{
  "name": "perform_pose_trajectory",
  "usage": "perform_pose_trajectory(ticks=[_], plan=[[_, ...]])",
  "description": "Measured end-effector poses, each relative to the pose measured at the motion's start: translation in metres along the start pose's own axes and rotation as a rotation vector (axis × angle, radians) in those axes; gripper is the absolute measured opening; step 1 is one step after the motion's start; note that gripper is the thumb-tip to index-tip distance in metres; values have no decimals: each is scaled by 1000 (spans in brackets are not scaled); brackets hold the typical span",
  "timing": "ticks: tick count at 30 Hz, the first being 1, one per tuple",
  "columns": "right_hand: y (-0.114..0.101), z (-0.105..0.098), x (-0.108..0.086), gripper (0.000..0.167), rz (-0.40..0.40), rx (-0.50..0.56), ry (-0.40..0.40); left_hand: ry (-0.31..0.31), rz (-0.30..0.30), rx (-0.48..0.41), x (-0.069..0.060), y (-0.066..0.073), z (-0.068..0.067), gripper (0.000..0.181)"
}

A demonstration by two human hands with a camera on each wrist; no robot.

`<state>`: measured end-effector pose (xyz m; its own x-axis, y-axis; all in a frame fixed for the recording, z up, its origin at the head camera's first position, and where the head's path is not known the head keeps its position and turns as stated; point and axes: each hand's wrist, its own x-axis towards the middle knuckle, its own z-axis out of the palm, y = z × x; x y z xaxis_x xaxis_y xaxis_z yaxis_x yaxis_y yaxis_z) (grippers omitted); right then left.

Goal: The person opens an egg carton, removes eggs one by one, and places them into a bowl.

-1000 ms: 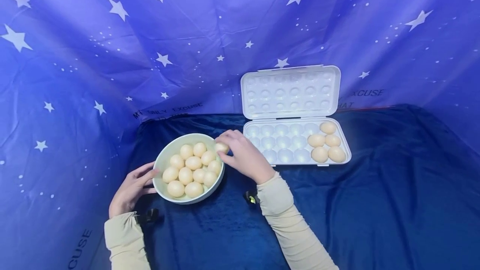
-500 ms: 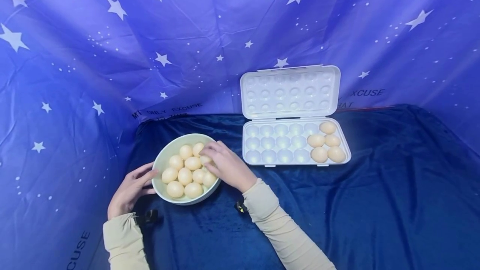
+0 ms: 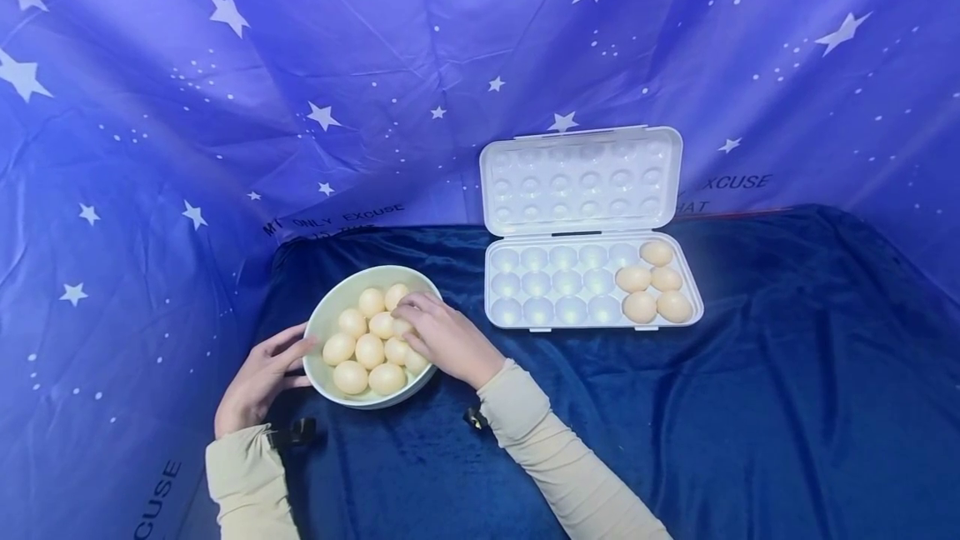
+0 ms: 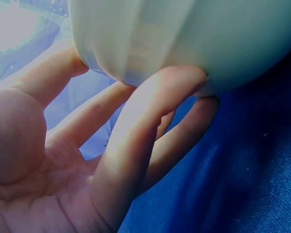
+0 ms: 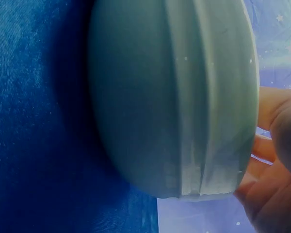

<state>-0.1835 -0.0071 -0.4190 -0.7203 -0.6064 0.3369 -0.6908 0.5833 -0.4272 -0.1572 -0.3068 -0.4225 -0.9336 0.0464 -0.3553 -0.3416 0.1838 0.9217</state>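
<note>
In the head view, a pale green bowl [image 3: 321,325] full of cream-coloured eggs [image 3: 369,351] stands left of centre on the blue cloth. My left hand [image 3: 255,382] holds its left side, thumb at the rim; the left wrist view shows fingers against the bowl's ribbed outer wall [image 4: 194,34]. My right hand [image 3: 450,342] reaches over the right rim and pinches an egg [image 3: 402,328] among the others. From the right wrist, the bowl's wall hides those fingertips, leaving part of the right hand [image 5: 276,160] in sight.
A white plastic egg box [image 3: 525,324] stands open at the back right, its lid [image 3: 581,182] raised. Several eggs [image 3: 640,307] fill cups at its right end. Dark blue cloth [image 3: 750,407] covers the table, and a starry purple curtain [image 3: 420,40] hangs behind.
My right hand has moved left and down from above the bowl's right rim to among the eggs, with an egg in its fingers. The left hand has stayed on the bowl.
</note>
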Motion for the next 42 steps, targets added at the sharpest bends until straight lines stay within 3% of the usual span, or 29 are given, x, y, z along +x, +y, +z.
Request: perform_pose_trajectory(ticks=[12,18,25,29,33,42], plan=[[5,-17,-2,25,17,1,44,-13,0,16,2,0,-1,63],[14,-34,-10,26,14,-11,86,-18,-1,12,3,-1,0,63],[31,-58,-24,26,35,-69,110,-18,-6,-25,1,-2,-2,48],[41,-72,-38,26,56,-112,131,-16,-10,-17,0,-1,-2,53],[53,-83,-55,27,95,-127,157,-17,-11,-14,-1,0,-2,58],[84,-103,-77,30,237,-100,142,-14,-11,-34,1,0,-2,43]])
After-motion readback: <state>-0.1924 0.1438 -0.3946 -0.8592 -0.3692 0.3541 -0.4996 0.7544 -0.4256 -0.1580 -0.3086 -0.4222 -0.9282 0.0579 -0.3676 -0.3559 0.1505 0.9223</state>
